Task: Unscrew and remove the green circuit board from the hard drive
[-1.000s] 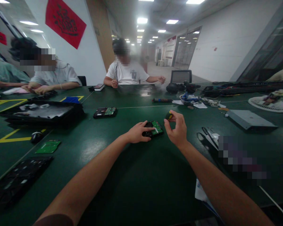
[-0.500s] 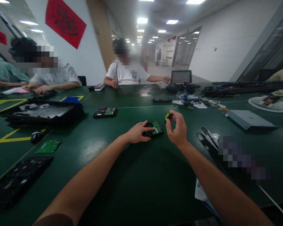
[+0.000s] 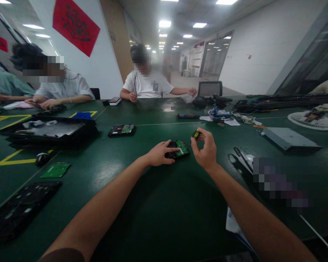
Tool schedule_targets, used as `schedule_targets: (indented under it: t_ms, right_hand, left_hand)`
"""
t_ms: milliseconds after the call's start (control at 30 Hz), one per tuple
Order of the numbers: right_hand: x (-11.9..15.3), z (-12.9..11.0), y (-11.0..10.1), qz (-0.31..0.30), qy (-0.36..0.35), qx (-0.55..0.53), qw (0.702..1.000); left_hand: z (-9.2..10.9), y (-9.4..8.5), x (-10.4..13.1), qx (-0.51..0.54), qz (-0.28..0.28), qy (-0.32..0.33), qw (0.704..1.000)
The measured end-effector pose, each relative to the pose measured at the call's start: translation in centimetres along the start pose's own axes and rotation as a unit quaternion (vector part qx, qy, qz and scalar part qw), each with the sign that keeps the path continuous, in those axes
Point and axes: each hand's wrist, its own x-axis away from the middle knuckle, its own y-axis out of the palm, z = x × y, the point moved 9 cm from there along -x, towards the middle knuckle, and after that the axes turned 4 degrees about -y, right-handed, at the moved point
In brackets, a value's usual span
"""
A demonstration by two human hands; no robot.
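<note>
A hard drive (image 3: pixel 182 148) with a green circuit board facing up lies flat on the green table. My left hand (image 3: pixel 160 153) grips its left end, one finger stretched over the board and the thumb along the near edge. To the right of the drive, my right hand (image 3: pixel 207 148) is closed around a short yellow-and-black screwdriver (image 3: pixel 196 134), held near the drive's right end. The screwdriver's tip is too small to make out. Another hard drive (image 3: pixel 121 130) sits farther back on the left.
Left are a black tray (image 3: pixel 54 133), a loose green circuit board (image 3: pixel 56 170) and a black panel-like part (image 3: pixel 24 207). A grey metal box (image 3: pixel 291 139) and a cable (image 3: pixel 243 158) lie right. A person (image 3: pixel 147 82) sits opposite; others sit at left.
The screwdriver has turned slightly between the fingers of my right hand. My left hand and the hard drive have stayed in place.
</note>
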Motion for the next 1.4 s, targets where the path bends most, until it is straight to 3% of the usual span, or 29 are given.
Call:
schedule_targets:
  t_ms: [1400]
  right_hand:
    - [0.01, -0.06, 0.02, 0.005, -0.005, -0.01, 1.0]
  left_hand:
    - [-0.15, 0.07, 0.0, -0.001, 0.004, 0.002, 1.0]
